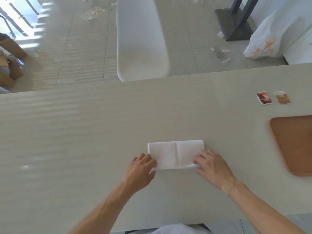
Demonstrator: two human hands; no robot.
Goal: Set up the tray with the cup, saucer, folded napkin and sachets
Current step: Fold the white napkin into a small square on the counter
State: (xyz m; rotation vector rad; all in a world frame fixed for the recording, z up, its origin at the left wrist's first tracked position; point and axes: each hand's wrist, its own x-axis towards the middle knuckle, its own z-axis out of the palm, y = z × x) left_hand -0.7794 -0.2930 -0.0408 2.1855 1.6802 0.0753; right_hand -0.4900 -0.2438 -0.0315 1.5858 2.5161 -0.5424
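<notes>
A white napkin [175, 153], folded into a wide rectangle with a crease down its middle, lies flat on the pale table. My left hand [141, 169] pinches its near left corner. At the near right corner my right hand [212, 166] holds the napkin's edge with the fingertips. A brown wooden tray [293, 144] lies at the right edge, partly cut off. Beyond it lie two sachets: a red and white one [263, 98] and a tan one [283, 98]. No cup or saucer is in view.
A white chair [141, 41] stands across the far table edge. On the floor behind are a white plastic bag [263, 43], a dark table base [236, 26] and scattered wrappers. Cardboard boxes [10, 65] sit at far left.
</notes>
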